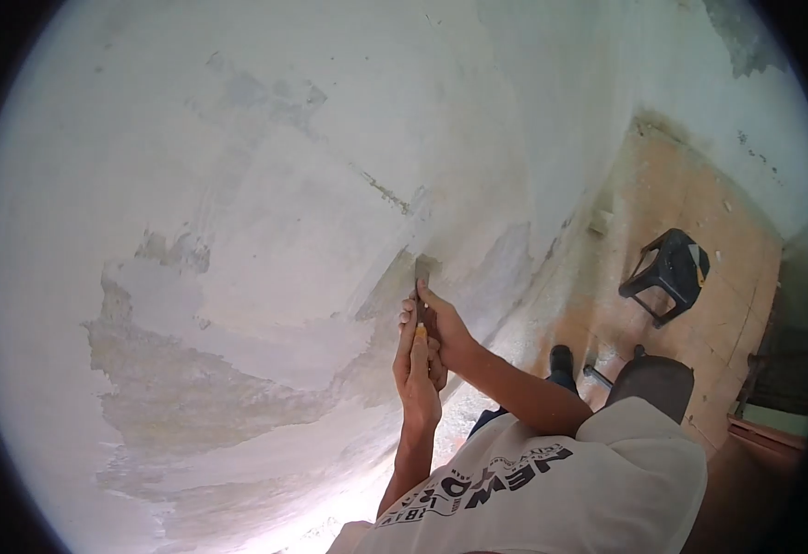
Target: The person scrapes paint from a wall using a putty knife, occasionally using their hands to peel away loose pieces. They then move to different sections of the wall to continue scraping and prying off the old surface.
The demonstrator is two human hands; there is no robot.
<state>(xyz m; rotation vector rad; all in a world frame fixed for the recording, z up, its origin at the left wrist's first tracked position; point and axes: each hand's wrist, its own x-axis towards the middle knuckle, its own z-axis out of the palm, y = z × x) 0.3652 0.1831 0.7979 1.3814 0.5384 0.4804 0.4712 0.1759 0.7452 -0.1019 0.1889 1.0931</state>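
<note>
A putty knife with a yellow handle (421,330) and a narrow-looking metal blade is held up against the wall (265,222). My left hand (416,362) is closed around its handle. Higher up, my right hand (443,325) grips the same tool near the blade, its thumb pointing up along it. The blade end meets a bare grey-brown patch (425,268) where paint has come off. Fingers of both hands partly cover the tool, so its full shape is hidden.
Larger peeled areas (201,383) spread across the lower left of the wall. To the right, a dark plastic stool (674,272) stands on the tiled floor (718,231), with a yellow-handled scraper (700,270) on it. Debris lies along the wall's base.
</note>
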